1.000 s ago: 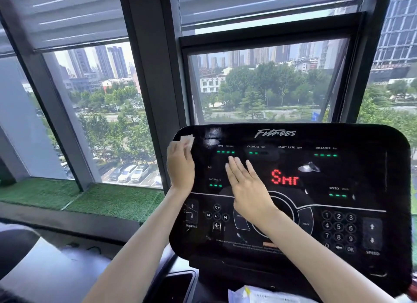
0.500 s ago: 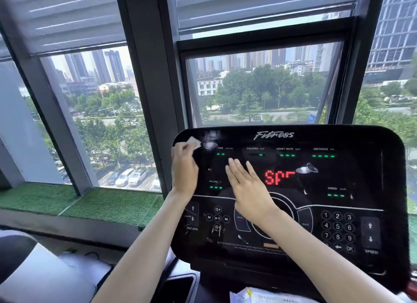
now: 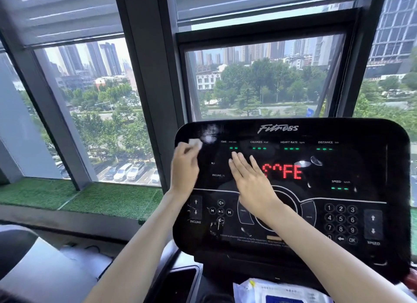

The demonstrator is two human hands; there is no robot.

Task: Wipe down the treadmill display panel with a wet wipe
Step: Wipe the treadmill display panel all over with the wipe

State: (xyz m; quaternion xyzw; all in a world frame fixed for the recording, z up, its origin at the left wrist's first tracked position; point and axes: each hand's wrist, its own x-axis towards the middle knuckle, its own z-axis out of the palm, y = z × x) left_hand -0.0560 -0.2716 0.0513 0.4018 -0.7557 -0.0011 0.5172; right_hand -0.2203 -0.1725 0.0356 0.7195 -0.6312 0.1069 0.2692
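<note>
White and crumpled, the wet wipe [image 3: 195, 143] is poking out above the fingertips of my left grip [image 3: 184, 167], which is pinching it with curled fingers against the upper left corner of the display panel [image 3: 338, 163]. Only a small wad of it is showing, slightly blurred, just left of the TIME label and just below a smeary sheen on the black surface. My right grip [image 3: 250, 181] is lying flat on the panel with fingers straight, holding nothing. Its fingertips are reaching up to the green TIME dashes and its heel is covering part of the round ring outline. The two grips are sitting near each other but apart. The panel is leaning back from me, glossy black and catching pale reflections. Red dot letters [image 3: 283, 172] are glowing just right of the flat hand, and green dashes are glowing under CALORIES, HEART RATE, DISTANCE and SPEED. A number keypad [image 3: 340, 220] is showing at lower right. A white packet [image 3: 282, 290] is lying below the panel at the bottom edge.
</note>
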